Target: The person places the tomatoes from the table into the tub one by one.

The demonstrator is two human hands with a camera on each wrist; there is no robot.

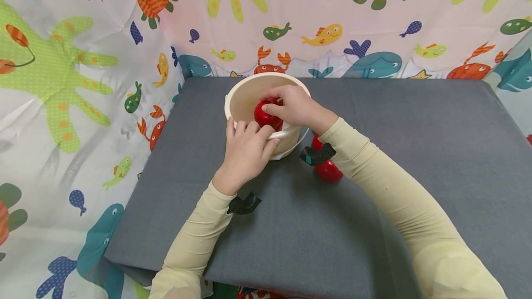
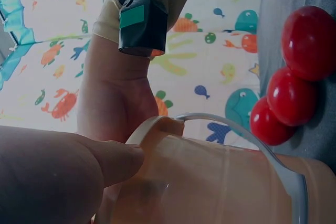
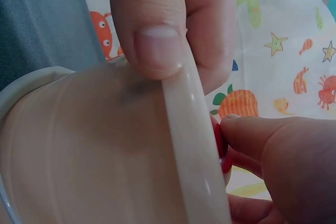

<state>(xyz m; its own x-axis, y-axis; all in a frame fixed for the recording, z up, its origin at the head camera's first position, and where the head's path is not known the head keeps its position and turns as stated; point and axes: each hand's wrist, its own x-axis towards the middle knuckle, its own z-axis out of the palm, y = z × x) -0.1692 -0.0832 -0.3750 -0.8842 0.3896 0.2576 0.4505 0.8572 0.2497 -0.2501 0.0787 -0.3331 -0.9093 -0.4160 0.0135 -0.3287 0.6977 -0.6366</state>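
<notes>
Left hand (image 1: 245,151), yours: holding the near side of the bucket's rim, fingers hooked over the edge, thumb against the outer wall.

Right hand (image 1: 296,107), yours: narrowed round one red ball (image 1: 262,115), thumb and fingers gripping it inside the mouth of the bucket. More red shows just beneath; you cannot tell whether it is a separate piece.

Bucket (image 1: 241,98), one: cream, mouth up, standing on the bench toward its back edge. Its pale handle (image 2: 254,139) hangs down along the side.

Loose red balls (image 2: 310,40), three: glossy, on the bench to the right of the bucket, in a row in your left wrist view; your right wrist and its strap partly hide them from the head view.

Wrist straps (image 1: 243,204), two: black, one per wrist; the right bears a green label.

Bench (image 1: 199,151): grey cloth cover.

Backdrop (image 1: 245,36): white sheeting printed with sea animals.
</notes>
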